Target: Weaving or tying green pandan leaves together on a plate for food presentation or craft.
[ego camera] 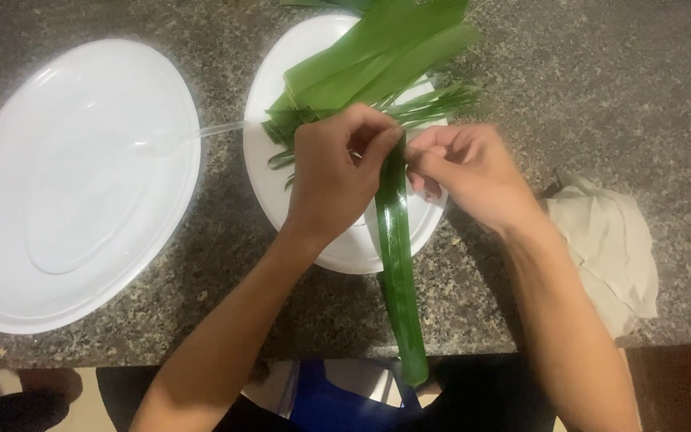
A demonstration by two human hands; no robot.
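Hands: our left hand (333, 172) and right hand (461, 172) both pinch the top of one long green leaf (400, 272) hanging over the worktop (601, 96) edge | Done: none finished that we can see | Left: leaf pile (377, 60) waits on small white plate (269, 184); big oval plate (81, 184) bare.

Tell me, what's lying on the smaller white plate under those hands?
On the smaller white plate lies a pile of long green leaves and thin leaf strips. The left hand and right hand hide the plate's middle, so anything there stays unseen.
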